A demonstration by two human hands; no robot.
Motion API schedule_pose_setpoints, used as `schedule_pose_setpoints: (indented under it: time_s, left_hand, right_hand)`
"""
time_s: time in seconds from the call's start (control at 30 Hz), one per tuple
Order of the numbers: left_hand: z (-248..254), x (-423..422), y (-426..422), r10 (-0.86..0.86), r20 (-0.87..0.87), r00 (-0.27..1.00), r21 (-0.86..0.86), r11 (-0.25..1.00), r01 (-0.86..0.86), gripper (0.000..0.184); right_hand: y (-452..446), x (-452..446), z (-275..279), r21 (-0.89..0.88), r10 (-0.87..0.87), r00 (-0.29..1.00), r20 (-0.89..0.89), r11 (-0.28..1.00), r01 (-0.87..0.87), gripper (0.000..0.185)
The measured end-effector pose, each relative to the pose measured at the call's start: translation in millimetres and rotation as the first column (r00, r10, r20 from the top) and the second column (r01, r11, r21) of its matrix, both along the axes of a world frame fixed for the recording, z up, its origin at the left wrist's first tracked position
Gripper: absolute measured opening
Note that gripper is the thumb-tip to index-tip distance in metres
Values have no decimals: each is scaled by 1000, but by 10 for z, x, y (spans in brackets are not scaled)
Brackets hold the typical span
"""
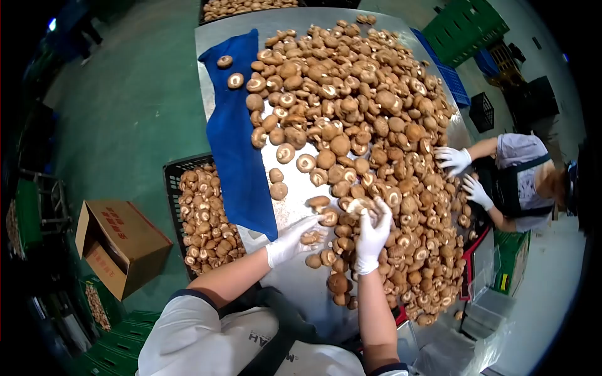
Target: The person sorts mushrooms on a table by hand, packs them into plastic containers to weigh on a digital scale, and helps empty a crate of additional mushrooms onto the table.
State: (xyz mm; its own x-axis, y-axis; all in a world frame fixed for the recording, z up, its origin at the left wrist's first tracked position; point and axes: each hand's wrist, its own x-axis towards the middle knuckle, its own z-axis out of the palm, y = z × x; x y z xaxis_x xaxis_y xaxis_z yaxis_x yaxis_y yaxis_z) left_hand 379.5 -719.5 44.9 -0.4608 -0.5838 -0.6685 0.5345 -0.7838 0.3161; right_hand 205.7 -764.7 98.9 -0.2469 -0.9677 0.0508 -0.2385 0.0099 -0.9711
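Note:
A large heap of brown shiitake mushrooms (376, 125) covers much of the metal table (295, 213). My right hand (374, 237), in a white glove, is at the near edge of the heap, with thumb and fingers closed on a pale-stemmed mushroom (359, 206). To its left, my gloved left hand (293, 243) is low over the bare metal, its fingers curled round a small mushroom (310, 237). Another mushroom (328, 217) is at the left fingertips; whether it is gripped or only touched is unclear.
A blue cloth (241, 144) lies along the table's left edge, above a black crate (172, 188) of mushrooms. An open cardboard box (122, 244) stands on the floor. Across the heap, a co-worker's gloved hands (453, 160) reach in. Green crates (465, 31) are stacked beyond.

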Motion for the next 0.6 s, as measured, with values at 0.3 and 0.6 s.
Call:
schedule_pose_setpoints:
  time_s: [0.3, 0.6]
  left_hand:
    - [19, 1106, 549, 124, 178, 976, -283, 957, -70, 30]
    - [484, 1705, -71, 575, 811, 105, -525, 636, 566, 31]
  right_hand:
    - [247, 499, -47, -90, 457, 737, -499, 818, -568, 24]
    - [-286, -164, -404, 223, 364, 244, -899, 859, -462, 18]
